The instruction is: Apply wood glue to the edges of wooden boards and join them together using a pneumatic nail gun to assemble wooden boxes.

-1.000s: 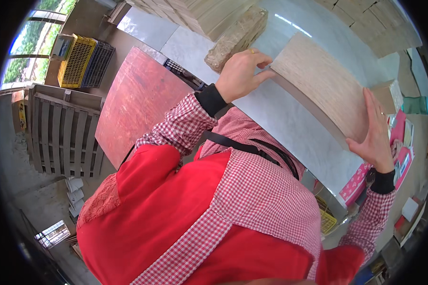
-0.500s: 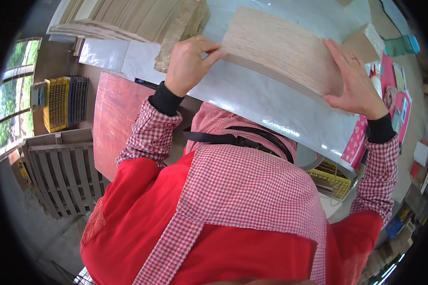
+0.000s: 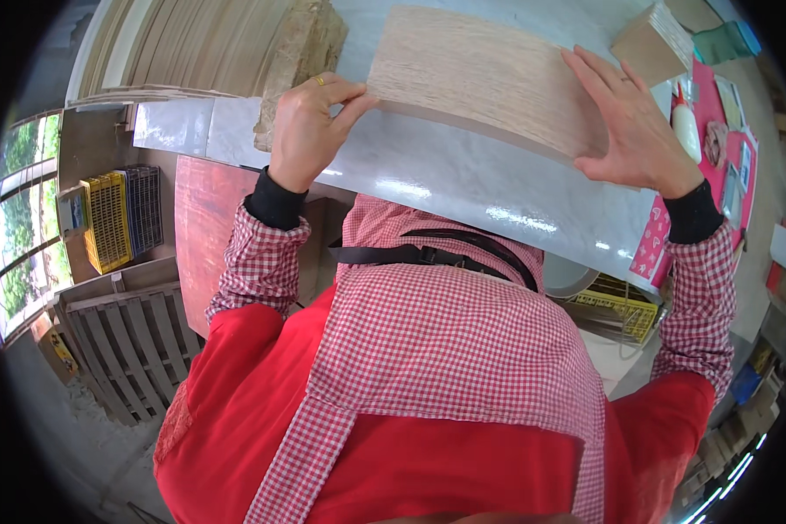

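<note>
Showing grain on top, one pale wooden board (image 3: 476, 74) lies on the bench (image 3: 445, 166); the left hand (image 3: 308, 127) has thumb and forefinger at its left corner, clamped or not I cannot tell; the right hand (image 3: 637, 127) spreads its fingers apart at the other end, near one white bottle (image 3: 686, 131)

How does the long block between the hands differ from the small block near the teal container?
The long block stretches between the left hand and right hand; the small block is shorter, beyond the right hand. The long block's top shows streaked grain; the small block's tan face looks plainer. Both are light brown.
</note>
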{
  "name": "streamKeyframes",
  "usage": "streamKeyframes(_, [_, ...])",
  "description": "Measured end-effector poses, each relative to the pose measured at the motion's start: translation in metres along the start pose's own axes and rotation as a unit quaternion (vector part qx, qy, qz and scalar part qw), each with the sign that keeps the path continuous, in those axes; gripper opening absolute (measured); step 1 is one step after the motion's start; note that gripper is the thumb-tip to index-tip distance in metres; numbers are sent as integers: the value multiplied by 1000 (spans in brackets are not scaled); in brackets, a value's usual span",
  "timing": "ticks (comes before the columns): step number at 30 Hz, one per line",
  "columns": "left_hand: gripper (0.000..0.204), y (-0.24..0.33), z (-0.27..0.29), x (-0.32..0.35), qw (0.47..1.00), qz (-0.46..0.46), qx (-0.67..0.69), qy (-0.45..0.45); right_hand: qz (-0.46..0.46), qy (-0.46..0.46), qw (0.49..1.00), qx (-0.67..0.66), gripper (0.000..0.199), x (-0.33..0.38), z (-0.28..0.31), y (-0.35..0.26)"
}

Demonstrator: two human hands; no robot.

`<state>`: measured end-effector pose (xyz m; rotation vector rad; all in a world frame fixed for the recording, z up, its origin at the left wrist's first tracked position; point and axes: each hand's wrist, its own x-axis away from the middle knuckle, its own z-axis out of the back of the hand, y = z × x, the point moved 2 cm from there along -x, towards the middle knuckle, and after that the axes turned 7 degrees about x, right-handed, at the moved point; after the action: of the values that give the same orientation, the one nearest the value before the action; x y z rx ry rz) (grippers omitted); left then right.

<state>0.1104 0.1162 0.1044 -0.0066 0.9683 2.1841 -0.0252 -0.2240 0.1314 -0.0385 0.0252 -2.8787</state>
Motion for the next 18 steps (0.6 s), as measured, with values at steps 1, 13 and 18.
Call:
streamKeyframes(1, [16, 2, -1, -1, 1000, 1, 4, -4, 8, 4, 1000, 2, 106, 0, -1, 2])
streamKeyframes(13, [16, -9, -12, -4, 1000, 6, -17, -16, -263, 266, 910, -178, 17, 90, -17, 23])
streamKeyframes(18, [16, -14, -16, -5, 1000, -6, -11, -20, -309, 212, 913, -161, 11, 129, -43, -8])
